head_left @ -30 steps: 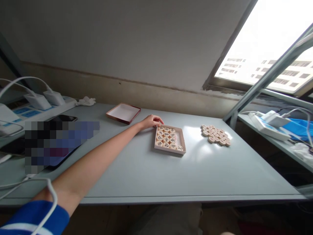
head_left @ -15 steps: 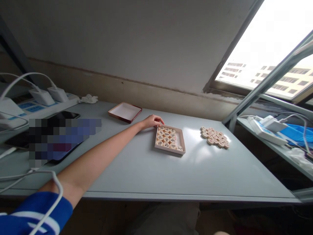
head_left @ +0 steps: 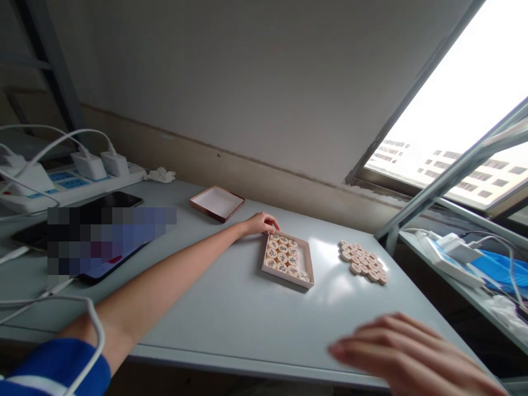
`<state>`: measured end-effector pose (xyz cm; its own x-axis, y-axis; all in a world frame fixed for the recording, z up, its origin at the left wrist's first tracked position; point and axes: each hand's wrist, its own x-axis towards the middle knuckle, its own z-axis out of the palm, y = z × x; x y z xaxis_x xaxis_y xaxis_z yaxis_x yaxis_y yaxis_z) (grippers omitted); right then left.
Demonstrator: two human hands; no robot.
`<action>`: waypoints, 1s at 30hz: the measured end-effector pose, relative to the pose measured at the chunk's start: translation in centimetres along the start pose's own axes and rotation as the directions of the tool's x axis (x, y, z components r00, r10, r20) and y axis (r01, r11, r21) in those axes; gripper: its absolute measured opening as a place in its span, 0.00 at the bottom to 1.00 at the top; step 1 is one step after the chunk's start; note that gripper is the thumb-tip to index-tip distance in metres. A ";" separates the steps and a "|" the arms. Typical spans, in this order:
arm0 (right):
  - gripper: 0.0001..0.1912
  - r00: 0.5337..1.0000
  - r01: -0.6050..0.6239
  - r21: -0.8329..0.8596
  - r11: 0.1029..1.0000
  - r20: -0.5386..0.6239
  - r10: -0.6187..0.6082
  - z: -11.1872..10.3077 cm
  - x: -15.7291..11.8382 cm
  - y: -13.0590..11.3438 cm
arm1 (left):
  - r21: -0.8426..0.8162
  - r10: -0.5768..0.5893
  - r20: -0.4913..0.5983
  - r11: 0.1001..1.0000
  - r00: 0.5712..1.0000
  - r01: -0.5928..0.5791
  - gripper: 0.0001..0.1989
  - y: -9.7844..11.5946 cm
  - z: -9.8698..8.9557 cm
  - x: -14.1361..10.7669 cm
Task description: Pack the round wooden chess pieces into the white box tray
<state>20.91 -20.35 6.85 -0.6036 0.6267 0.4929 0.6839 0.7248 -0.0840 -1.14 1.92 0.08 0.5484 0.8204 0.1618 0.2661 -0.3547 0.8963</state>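
Note:
A shallow cardboard box (head_left: 306,257) stands on the grey desk, holding rows of round wooden Chinese chess pieces (head_left: 282,258) with dark characters. Down its right side a strip of bare bottom shows. My left hand (head_left: 260,224) is closed at the far left corner of the box, thumb and fingers against its rim. To the right of the box, a cluster of chess pieces (head_left: 363,260) with reddish marks lies flat on the desk. Low at the right comes my right hand (head_left: 406,352), slightly blurred, fingers stretched out and nothing in them; it is nearer the desk's front edge than the pieces.
The box lid (head_left: 218,202) lies with its inside up, behind my left forearm. At the left are a power strip (head_left: 74,184) with chargers, white cables and phones (head_left: 119,199). A metal post (head_left: 437,192) and a side shelf with another power strip (head_left: 445,258) border the right.
My right hand has come into view at the lower right. My left hand stays at the box corner. The whole scene sits a little lower in view as the camera has shifted.

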 end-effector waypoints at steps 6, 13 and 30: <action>0.14 0.972 -0.193 -0.288 0.938 0.075 0.223 3.2 4.4 4.6 | 0.065 0.013 -0.007 0.998 1.000 -0.013 0.11 0.1 -0.1 -0.2; 0.12 0.940 -0.233 -0.262 0.936 0.187 0.286 6.0 3.8 6.2 | 0.074 0.024 0.005 0.997 1.000 -0.025 0.11 0.0 -0.2 0.0; 0.10 0.888 -0.458 -0.064 0.887 -0.076 0.454 5.0 2.8 10.0 | 0.023 -0.002 0.016 1.000 1.000 0.002 0.11 0.2 -0.1 0.0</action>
<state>24.06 -9.89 3.08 -0.1948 0.8635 0.4652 0.9089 0.3372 -0.2452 -1.22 1.88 0.29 0.5604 0.8139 0.1532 0.2852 -0.3632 0.8870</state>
